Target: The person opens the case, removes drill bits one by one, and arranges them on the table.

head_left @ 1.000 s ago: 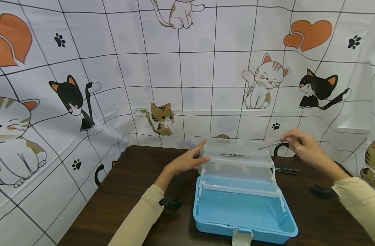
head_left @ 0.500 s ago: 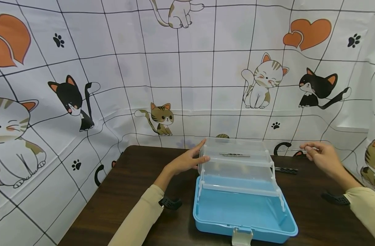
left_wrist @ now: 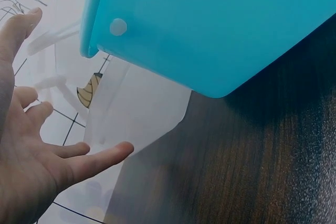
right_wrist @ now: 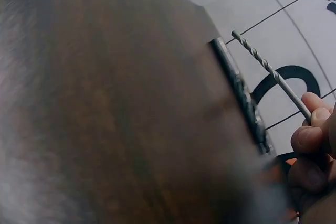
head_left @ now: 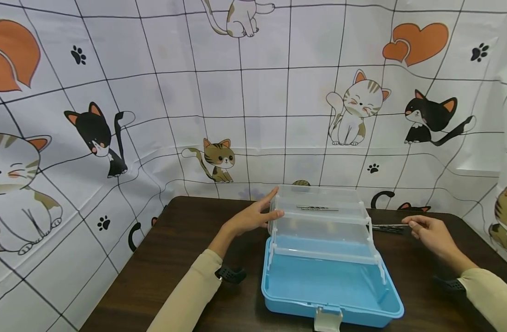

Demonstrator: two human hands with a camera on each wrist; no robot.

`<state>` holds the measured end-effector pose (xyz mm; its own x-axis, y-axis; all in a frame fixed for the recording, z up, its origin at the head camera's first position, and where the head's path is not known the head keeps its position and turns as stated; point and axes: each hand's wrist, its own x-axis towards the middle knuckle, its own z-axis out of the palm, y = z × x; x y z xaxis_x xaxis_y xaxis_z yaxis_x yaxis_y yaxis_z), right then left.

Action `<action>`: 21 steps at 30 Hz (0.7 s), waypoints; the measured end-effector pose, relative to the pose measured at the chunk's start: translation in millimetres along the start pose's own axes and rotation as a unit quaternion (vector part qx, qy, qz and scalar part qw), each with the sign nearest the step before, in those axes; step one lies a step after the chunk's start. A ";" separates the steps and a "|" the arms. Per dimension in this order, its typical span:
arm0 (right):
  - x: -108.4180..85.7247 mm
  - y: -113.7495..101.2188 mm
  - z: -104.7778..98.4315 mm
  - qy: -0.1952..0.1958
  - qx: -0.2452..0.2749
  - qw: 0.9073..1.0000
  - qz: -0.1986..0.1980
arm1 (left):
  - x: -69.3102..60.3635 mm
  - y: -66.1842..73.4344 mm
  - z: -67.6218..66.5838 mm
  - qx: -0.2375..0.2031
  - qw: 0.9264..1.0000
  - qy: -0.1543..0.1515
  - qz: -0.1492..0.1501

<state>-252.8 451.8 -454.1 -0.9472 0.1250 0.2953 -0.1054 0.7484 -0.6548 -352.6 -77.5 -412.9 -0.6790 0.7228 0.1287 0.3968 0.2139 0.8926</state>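
My right hand (head_left: 431, 234) pinches the end of a thin twist drill bit (right_wrist: 271, 72) to the right of a toolbox, over the table. Close to it, darker, thicker drill bits (head_left: 387, 229) lie on the tabletop. The light-blue toolbox (head_left: 328, 283) stands with its translucent trays (head_left: 322, 230) raised at the back. One drill bit (head_left: 317, 209) lies in the upper tray. With fingers spread, my left hand (head_left: 250, 218) rests against the left side of the trays; the left wrist view shows its fingers (left_wrist: 102, 162) fairly straight.
Dark wood-grain table (head_left: 187, 240) lies under the box, reaching to both sides. A white latch (head_left: 328, 320) hangs at the box's front. Behind the table hangs a white sheet (head_left: 265, 115) printed with cats.
From beside the upper tray, my right hand has moved right, then down toward the bits on the table, carrying the drill bit. My left hand has stayed in place.
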 end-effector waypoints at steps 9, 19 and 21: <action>-5.6 2.7 10.7 -0.014 0.010 1.000 0.025 | 2.1 -2.2 1.6 -0.004 1.000 -0.002 0.002; -11.2 6.6 17.5 0.007 -0.037 0.999 -0.032 | -0.2 -0.1 2.7 -0.002 1.000 0.002 -0.001; -11.0 8.3 19.3 0.014 -0.058 0.997 -0.045 | -0.6 0.1 2.3 0.000 1.000 0.002 -0.003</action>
<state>-249.2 444.1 -476.3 -0.9264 0.0720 0.3695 -0.1516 0.8271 -0.5412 -350.7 -76.4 -413.9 -0.6844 0.7182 0.1253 0.3923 0.2179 0.8937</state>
